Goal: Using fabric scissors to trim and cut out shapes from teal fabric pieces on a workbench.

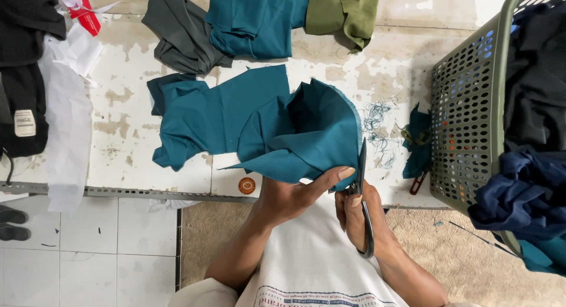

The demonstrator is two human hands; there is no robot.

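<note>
My left hand (290,195) is closed on a piece of teal cloth (295,130). My thumb lies along its near edge, and my other fingers are tucked under the fold, so I can't see them. The cloth lies on the chipped white table (124,95), right at the edge close to me. It is bunched up, so I can't tell its real shape.

My right hand (359,215) is wrapped around the handles of dark scissors (362,192). The blades point up along the right edge of the cloth. They are so thin from here that I can't tell if they are open or shut.

On my right is a green basket (466,118) full of dark clothes, cut off by the picture's side. More folded cloth (253,21) sits at the far edge, cut off too. Loose threads (377,121) lie near the basket
</note>
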